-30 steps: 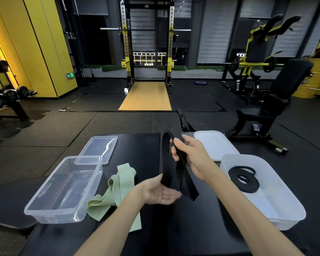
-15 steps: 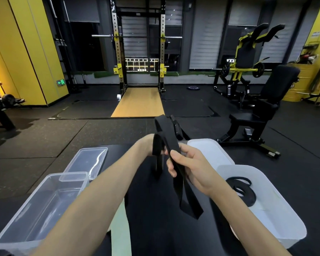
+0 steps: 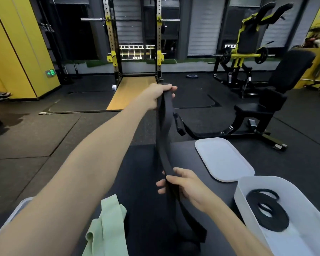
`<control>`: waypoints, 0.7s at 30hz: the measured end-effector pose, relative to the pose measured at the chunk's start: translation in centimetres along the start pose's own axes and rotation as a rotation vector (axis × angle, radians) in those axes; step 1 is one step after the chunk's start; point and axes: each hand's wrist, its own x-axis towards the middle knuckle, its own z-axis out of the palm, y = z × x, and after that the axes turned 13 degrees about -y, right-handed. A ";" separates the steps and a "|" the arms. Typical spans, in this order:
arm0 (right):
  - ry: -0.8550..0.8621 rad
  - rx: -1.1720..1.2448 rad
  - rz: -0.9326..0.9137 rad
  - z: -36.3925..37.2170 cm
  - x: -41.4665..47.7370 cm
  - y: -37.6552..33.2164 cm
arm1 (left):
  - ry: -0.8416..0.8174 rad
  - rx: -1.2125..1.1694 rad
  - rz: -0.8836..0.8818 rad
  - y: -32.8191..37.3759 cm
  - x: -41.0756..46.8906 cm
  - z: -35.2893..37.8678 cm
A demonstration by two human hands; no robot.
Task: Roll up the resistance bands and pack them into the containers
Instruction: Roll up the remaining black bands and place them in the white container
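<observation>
A wide black resistance band [image 3: 163, 137] hangs stretched between my hands above the black table [image 3: 142, 182]. My left hand [image 3: 160, 96] grips its top loop, arm extended far forward. My right hand [image 3: 183, 185] holds the band lower down, close to me, with the band's tail drooping onto the table below it. A light green band [image 3: 107, 228] lies crumpled on the table at the lower left. The white container [image 3: 248, 189] at the right holds a coiled black band [image 3: 266, 213].
The white lid [image 3: 224, 159] lies on the table behind the white container. A corner of the clear container [image 3: 17, 209] shows at the lower left, mostly hidden by my arm. A black weight bench [image 3: 262, 108] and a squat rack [image 3: 135, 43] stand on the gym floor beyond.
My left hand rose and reached forward, pulling the black band's top loop up and away. My right hand slid lower along the band, which is now drawn out long.
</observation>
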 end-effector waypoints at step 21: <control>0.165 -0.063 -0.185 -0.1 2.5 -1.3 | 0.064 0.041 -0.415 -10.7 1.5 -3.1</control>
